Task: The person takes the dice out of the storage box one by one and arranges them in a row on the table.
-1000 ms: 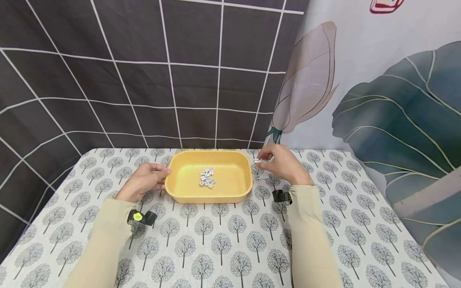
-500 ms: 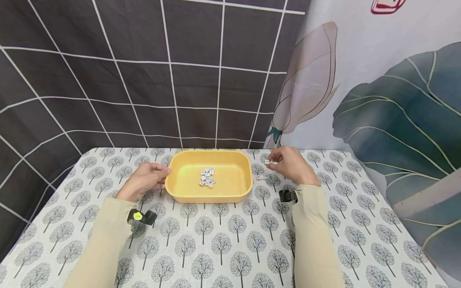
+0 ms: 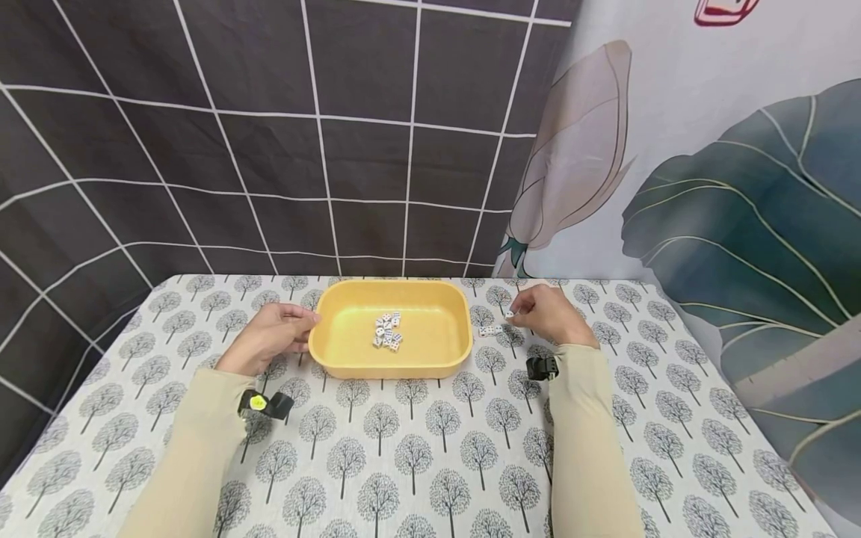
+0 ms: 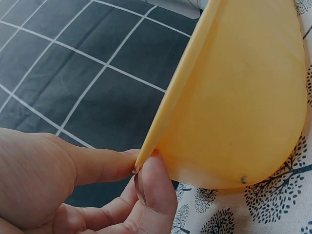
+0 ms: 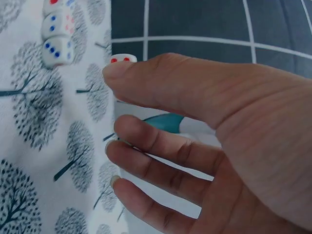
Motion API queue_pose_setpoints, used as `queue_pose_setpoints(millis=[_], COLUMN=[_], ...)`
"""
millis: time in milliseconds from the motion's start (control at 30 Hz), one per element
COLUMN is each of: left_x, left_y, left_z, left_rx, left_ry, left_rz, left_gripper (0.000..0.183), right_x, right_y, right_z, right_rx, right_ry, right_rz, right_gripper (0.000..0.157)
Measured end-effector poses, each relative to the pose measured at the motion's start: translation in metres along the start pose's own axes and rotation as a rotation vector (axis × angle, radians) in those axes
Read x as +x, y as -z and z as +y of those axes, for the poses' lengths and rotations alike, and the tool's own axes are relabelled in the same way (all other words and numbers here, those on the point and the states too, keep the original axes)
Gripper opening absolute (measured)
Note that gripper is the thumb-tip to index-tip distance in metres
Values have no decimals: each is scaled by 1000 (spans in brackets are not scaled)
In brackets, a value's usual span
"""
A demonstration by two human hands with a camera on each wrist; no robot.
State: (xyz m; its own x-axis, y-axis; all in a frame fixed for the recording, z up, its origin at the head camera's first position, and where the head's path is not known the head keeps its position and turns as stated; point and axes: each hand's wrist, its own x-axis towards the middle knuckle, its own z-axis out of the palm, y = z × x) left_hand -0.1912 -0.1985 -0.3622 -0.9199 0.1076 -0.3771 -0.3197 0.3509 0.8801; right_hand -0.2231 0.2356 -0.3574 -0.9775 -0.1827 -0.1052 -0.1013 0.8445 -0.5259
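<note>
A yellow tray (image 3: 430, 329) with rounded corners stands on the table, and a small heap of white dice (image 3: 386, 331) lies inside it. My left hand (image 3: 269, 335) pinches the tray's left rim between thumb and fingers, as the left wrist view shows up close. Right of the tray, a short row of dice (image 5: 57, 31) lies on the cloth. Just beyond that row's right end, my right hand (image 3: 548, 314) pinches a single die (image 5: 123, 58) by thumb and fingertip. In the right wrist view the thumb hides most of this die, and the other fingers are loosely bent.
A cloth with a tree print (image 3: 377, 471) covers the table. Behind it hangs a dark cloth with a white grid (image 3: 363, 161), and at right a pale curtain (image 3: 605, 224) with flower and leaf patterns. A black band with a small device sits on each wrist.
My right hand has moved right and slightly toward me with the die, from near the tray's rim to the end of the dice row. The left hand and tray stay put.
</note>
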Motion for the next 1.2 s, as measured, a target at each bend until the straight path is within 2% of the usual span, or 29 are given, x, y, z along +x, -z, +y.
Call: queue_pose_setpoints(millis=[133,367,633,1000,1200], left_x=[0,0,0,1,2], left_y=[0,0,1,2,1], left_z=[0,0,0,0,-3], left_rx=[0,-1,3,8,11], left_ry=[1,-2,-1,-1,-3], left_rz=[2,-3,-5,-2,0], left_gripper=[37,37,37,38,38], right_x=[1,5,5,7,6], right_y=[-2,-10,-12,-11,-13], right_z=[6,10,9,5,5], right_rx=[1,78,67,15,17], right_ry=[-29,-138,-163,-124,-137], right_rz=[-27,-140,-137,-129,-138], right_gripper=[13,18,16,19,21])
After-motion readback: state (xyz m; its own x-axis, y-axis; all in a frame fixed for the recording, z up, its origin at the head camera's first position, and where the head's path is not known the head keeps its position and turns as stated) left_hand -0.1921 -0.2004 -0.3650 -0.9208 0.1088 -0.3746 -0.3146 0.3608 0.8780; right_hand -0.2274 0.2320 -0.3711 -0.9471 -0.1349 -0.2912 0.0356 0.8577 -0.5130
